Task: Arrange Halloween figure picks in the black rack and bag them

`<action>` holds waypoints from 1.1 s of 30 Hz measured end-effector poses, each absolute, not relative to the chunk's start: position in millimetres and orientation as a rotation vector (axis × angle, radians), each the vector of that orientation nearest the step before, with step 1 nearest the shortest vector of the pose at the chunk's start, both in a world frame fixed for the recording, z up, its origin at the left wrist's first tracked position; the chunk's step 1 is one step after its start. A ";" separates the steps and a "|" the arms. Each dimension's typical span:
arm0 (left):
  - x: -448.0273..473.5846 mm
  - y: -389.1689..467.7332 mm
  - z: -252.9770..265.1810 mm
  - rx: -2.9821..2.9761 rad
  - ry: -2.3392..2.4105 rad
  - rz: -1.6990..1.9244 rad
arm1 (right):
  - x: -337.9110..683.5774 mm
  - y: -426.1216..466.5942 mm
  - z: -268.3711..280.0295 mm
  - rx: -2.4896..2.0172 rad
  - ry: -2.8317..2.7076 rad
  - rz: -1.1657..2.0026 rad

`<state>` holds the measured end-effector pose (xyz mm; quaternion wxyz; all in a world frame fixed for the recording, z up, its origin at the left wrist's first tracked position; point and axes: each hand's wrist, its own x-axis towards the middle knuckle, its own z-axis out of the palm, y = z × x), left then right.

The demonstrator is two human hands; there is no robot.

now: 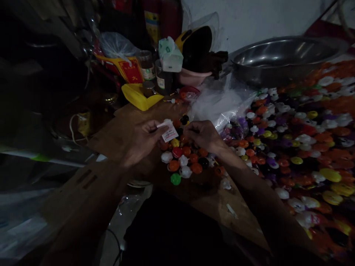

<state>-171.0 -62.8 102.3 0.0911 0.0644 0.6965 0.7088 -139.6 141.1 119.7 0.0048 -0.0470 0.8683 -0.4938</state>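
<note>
My left hand [144, 142] pinches a small white printed card [168, 132] with red and dark lettering between thumb and fingers. Just to its right, my right hand [204, 136] is closed with the fingertips together; whatever it may hold is hidden. Below and between both hands lies a small group of round plastic pieces: an orange ball [173, 166], a red one [177, 152], a white one [185, 171], a black one [203, 162] and a green one [175, 179]. They rest on a brown cardboard-covered surface [130, 118].
A large heap of coloured small plastic pieces [285, 162] spreads along the right. Behind it stands a wide metal basin [283, 66]. A clear plastic bag [219, 101] lies beyond my right hand. A yellow tray [137, 96], jars [164, 79] and a tissue pack [170, 55] stand at the back.
</note>
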 end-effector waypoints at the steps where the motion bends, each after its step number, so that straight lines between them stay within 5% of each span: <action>1: -167.7 -64.5 97.3 0.179 2.037 2.093 | -135.7 141.2 116.7 -0.145 2.737 -1.506; 15: -203.6 -69.9 120.6 0.782 2.370 1.793 | -145.0 151.7 130.9 -0.135 2.847 -1.706; 23: -204.7 -70.9 80.8 1.269 2.527 1.170 | -114.2 141.2 95.3 -0.109 2.845 -1.479; 33: -212.1 -78.6 60.0 1.316 2.623 1.164 | -126.0 166.7 97.8 -0.139 3.289 -1.301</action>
